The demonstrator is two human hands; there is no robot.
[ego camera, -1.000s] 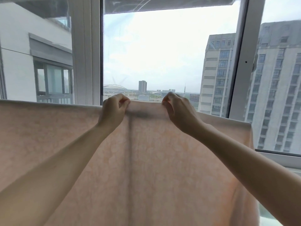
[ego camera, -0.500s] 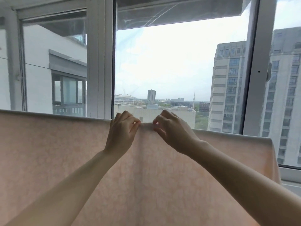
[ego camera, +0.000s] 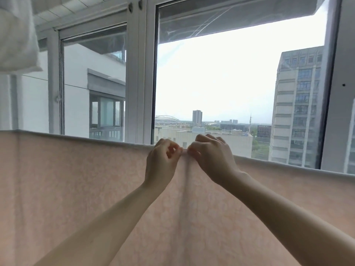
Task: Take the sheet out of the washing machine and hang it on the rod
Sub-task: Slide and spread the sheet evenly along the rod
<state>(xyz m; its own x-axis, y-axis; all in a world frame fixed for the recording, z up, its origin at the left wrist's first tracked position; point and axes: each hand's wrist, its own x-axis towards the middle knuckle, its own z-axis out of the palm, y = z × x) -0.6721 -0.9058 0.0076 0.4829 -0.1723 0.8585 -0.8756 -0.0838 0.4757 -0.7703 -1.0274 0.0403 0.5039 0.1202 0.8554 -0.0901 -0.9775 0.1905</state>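
1. The sheet [ego camera: 76,189] drapes over the rod, hanging before the window [ego camera: 230,83].
2. Left hand [ego camera: 161,164] and right hand [ego camera: 213,160] pinch its top fold together, apparently to straighten it.

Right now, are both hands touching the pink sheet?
Touching. The head view shows the left hand and right hand each pinching the top edge of the sheet, fingertips close together at one spot.

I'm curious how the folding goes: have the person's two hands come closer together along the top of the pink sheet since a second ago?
Yes. The left hand and right hand have closed in along the pink sheet's top edge and now nearly touch.
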